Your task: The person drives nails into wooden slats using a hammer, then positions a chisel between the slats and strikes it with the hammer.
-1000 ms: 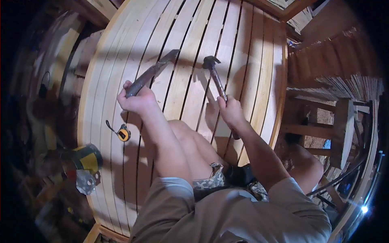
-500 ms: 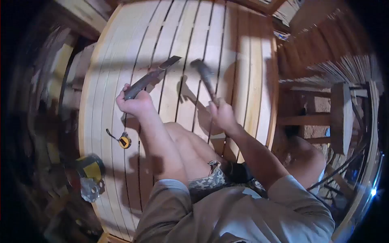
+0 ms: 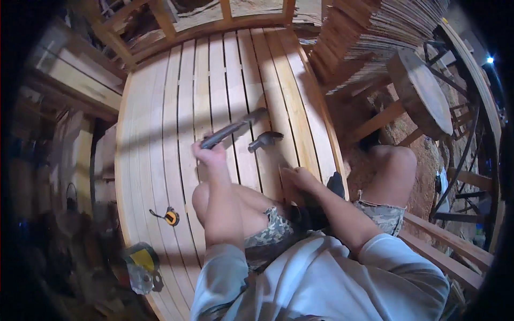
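My left hand (image 3: 212, 157) is closed around the dark handle of what looks like a chisel (image 3: 235, 128), which points up and to the right above the wooden slats. My right hand (image 3: 301, 180) grips a claw hammer, its metal head (image 3: 266, 140) just below and right of the chisel's far end. The hammer's handle is blurred. Beneath both tools lies a slatted wooden panel (image 3: 155, 123) with narrow gaps between the slats, and I sit on it. A yellow and black tape measure (image 3: 171, 217) rests on the slats left of my knee.
A yellow and black container with clear plastic (image 3: 142, 259) sits at the panel's lower left edge. A wooden frame (image 3: 214, 24) borders the far end. To the right are a round-topped wooden stool (image 3: 423, 96) and stacked thin boards (image 3: 364, 37). Timber stands at the left.
The camera view has turned and shifted, showing more of the far frame and stool. Both hands stay on their tools; the hammer head has come down lower, closer beneath the chisel.
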Demonstrator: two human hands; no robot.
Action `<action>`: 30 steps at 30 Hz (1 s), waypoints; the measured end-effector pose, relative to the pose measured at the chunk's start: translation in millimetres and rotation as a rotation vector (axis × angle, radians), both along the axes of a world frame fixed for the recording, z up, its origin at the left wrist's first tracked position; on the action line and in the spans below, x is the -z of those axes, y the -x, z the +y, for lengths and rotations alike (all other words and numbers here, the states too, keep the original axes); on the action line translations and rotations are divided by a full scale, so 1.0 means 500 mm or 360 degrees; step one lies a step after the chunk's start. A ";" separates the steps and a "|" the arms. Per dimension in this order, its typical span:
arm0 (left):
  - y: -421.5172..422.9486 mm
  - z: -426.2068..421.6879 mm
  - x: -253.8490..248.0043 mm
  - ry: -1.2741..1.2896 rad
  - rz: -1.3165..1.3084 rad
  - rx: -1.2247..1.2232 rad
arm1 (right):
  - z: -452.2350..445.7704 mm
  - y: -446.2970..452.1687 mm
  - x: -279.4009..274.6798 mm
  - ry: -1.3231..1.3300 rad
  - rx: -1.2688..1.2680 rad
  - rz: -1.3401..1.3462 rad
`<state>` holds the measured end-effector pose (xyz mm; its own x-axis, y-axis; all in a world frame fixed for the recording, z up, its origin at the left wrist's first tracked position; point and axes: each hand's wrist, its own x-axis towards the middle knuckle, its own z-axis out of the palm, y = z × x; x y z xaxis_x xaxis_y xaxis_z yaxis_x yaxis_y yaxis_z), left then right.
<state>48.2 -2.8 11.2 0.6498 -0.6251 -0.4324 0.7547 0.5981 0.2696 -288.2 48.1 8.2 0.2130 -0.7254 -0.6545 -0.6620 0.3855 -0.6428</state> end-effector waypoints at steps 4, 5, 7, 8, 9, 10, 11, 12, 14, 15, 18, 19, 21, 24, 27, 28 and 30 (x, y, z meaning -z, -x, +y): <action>0.084 0.010 -0.003 -0.0359 0.0022 0.0446 | 0.023 0.022 -0.050 0.0249 -0.0175 0.0192; 0.096 0.016 0.003 -0.0447 0.0083 0.0602 | 0.025 0.019 -0.056 0.0273 -0.0258 0.0171; 0.100 0.031 0.024 -0.0932 -0.0476 0.0969 | 0.037 0.022 -0.058 0.0348 -0.0248 0.0297; 0.090 0.046 -0.002 -0.1392 -0.1009 0.1369 | 0.046 0.020 -0.063 0.0353 -0.0335 0.0293; 0.074 0.041 -0.001 -0.1854 -0.1842 0.1576 | 0.056 0.022 -0.069 0.0292 -0.0252 0.0257; 0.113 0.105 -0.186 -0.2108 -0.2126 0.1686 | 0.057 0.022 -0.070 0.0238 -0.0168 0.0223; 0.123 0.118 -0.133 -0.2194 -0.2496 0.1079 | 0.051 0.027 -0.056 0.0241 -0.0244 0.0231; 0.103 0.155 -0.145 -0.2049 -0.2529 0.0718 | 0.046 0.037 -0.029 0.0172 -0.0164 0.0154; 0.059 0.252 -0.173 -0.1529 -0.2243 0.0163 | 0.052 0.034 -0.023 0.0086 -0.0125 0.0104; 0.035 0.312 -0.190 -0.1151 -0.1931 -0.0072 | 0.062 0.024 -0.051 0.0064 -0.0062 0.0161; -0.042 0.593 -0.176 -0.1831 -0.2160 -0.0005 | 0.054 0.035 -0.010 0.0087 -0.0089 0.0113; -0.083 0.696 -0.039 -0.2136 -0.2293 -0.0129 | 0.059 0.031 -0.036 0.0150 -0.0146 0.0091; -0.075 0.927 0.054 -0.2848 -0.2202 -0.0209 | 0.056 0.028 -0.041 0.0273 -0.0194 -0.0007; -0.072 1.345 0.217 -0.3846 -0.1991 0.0075 | 0.046 0.006 -0.116 0.0103 -0.0300 0.0192; -0.004 1.498 0.226 -0.4155 -0.1530 0.0415 | 0.058 0.010 -0.116 -0.0211 0.0251 -0.0323; 0.012 1.504 0.222 -0.4240 -0.0988 0.0234 | 0.051 0.004 -0.102 -0.0214 0.0393 -0.0416; 0.031 1.498 0.194 -0.4240 0.0080 -0.0139 | -0.037 0.011 -0.067 -0.0464 0.0333 -0.0591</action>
